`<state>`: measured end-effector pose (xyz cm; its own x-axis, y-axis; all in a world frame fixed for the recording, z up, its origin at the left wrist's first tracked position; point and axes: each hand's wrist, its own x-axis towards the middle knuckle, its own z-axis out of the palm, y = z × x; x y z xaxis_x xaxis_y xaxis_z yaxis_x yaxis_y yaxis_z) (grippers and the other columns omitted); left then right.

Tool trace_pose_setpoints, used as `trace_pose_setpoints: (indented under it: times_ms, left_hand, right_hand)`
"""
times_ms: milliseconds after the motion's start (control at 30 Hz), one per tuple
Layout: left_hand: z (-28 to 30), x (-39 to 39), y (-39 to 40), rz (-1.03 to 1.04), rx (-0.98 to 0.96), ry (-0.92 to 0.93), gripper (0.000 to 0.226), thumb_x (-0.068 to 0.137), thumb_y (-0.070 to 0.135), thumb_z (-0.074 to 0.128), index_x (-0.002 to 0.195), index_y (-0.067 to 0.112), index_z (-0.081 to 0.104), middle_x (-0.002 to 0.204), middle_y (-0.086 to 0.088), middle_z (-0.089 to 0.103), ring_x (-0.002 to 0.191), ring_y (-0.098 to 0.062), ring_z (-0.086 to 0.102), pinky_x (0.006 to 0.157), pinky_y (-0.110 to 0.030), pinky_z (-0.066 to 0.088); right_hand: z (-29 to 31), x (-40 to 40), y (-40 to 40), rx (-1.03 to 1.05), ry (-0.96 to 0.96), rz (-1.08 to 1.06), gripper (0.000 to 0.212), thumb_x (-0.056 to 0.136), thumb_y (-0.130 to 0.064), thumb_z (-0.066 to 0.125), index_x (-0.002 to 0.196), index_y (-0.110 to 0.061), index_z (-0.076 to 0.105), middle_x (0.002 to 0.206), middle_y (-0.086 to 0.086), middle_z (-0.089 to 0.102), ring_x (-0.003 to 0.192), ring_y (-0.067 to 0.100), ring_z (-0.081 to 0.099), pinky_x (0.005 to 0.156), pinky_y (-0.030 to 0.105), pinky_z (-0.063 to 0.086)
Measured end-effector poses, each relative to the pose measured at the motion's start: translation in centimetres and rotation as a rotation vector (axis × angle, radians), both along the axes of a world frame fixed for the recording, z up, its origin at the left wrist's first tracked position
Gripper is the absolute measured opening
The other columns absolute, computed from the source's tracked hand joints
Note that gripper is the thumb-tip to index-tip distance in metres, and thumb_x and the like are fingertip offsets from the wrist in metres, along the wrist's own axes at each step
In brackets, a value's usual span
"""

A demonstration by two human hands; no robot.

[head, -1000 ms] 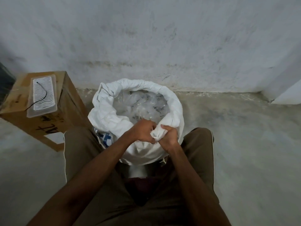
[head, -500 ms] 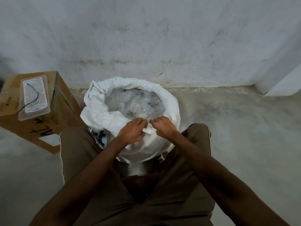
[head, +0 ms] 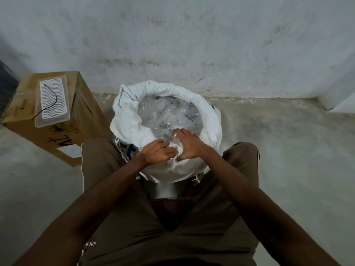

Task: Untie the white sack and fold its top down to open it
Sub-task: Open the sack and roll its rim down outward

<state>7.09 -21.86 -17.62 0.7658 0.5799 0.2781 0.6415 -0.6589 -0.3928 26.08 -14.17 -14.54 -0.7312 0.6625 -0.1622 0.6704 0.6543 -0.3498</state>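
White sack [head: 126,120] stood on floor between knees, top rolled down, clear plastic bags [head: 169,114] showing inside. Left hand [head: 157,152] grip curled, pinching near rim; right hand [head: 189,144] beside it, fingers extended, pressing rim.

One white woven sack [head: 209,120], its top rolled down, stands open on the floor. Beside the sack sits one brown cardboard box [head: 84,114], carrying one clear plastic tray [head: 52,101]. Two bare hands, the left hand [head: 157,152] and right hand [head: 189,145], meet at the sack's near rim.
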Motion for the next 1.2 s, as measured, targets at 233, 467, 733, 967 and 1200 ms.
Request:
trace_pose_setpoints:
  times_ms: [233, 467, 733, 967, 1200]
  left_hand:
    - [2.5, -0.3, -1.6, 0.293, -0.71, -0.652, 0.047, 0.058, 0.022, 0.073, 0.102, 0.026, 0.058, 0.091, 0.006, 0.058, 0.084, -0.015, 0.056, 0.071, -0.031, 0.049]
    - [3.4, -1.4, 0.5, 0.598, -0.568, 0.004, 0.049, 0.061, 0.051, 0.068, 0.1, 0.022, 0.061, 0.099, -0.001, 0.064, 0.096, -0.025, 0.06, 0.086, -0.037, 0.043]
    - [-0.2, -2.4, -0.9, 0.182, -0.248, -0.011, 0.018, 0.078, 0.011, 0.055, 0.096, 0.013, 0.059, 0.077, -0.008, 0.063, 0.049, -0.027, 0.061, 0.043, -0.03, 0.042]
    - [-0.1, -4.1, -1.9, 0.215, -0.516, -0.308, 0.04, 0.067, 0.021, 0.058, 0.106, 0.016, 0.061, 0.089, -0.004, 0.061, 0.071, -0.024, 0.058, 0.06, -0.032, 0.046]
    - [1.5, -8.1, -0.2, 0.468, -0.542, -0.204, 0.055, 0.056, 0.039, 0.069, 0.106, 0.019, 0.055, 0.106, -0.003, 0.055, 0.099, -0.022, 0.051, 0.086, -0.035, 0.041]
  right_hand:
    - [-1.6, -2.3, -1.0, 0.099, -0.068, -0.091, 0.034, 0.066, -0.018, 0.073, 0.099, -0.021, 0.065, 0.093, 0.006, 0.07, 0.09, 0.032, 0.069, 0.076, 0.036, 0.055]
    - [-6.1, -1.4, -4.1, 0.411, -0.108, 0.011, 0.051, 0.051, -0.002, 0.077, 0.099, -0.017, 0.071, 0.066, 0.002, 0.067, 0.055, 0.028, 0.067, 0.048, 0.028, 0.047]
    - [-2.6, -3.7, -1.9, -0.019, 0.054, -0.038, 0.066, 0.058, -0.051, 0.075, 0.113, -0.026, 0.048, 0.112, -0.004, 0.052, 0.084, 0.02, 0.06, 0.069, 0.033, 0.049]
    - [-4.1, -6.1, -3.0, 0.034, 0.017, -0.101, 0.021, 0.076, -0.03, 0.072, 0.095, -0.023, 0.065, 0.094, 0.002, 0.072, 0.091, 0.03, 0.069, 0.079, 0.035, 0.051]
    - [-7.7, -6.2, -5.0, 0.27, -0.09, -0.043, 0.049, 0.046, -0.003, 0.083, 0.09, -0.012, 0.063, 0.08, 0.006, 0.064, 0.057, 0.03, 0.065, 0.045, 0.033, 0.048]
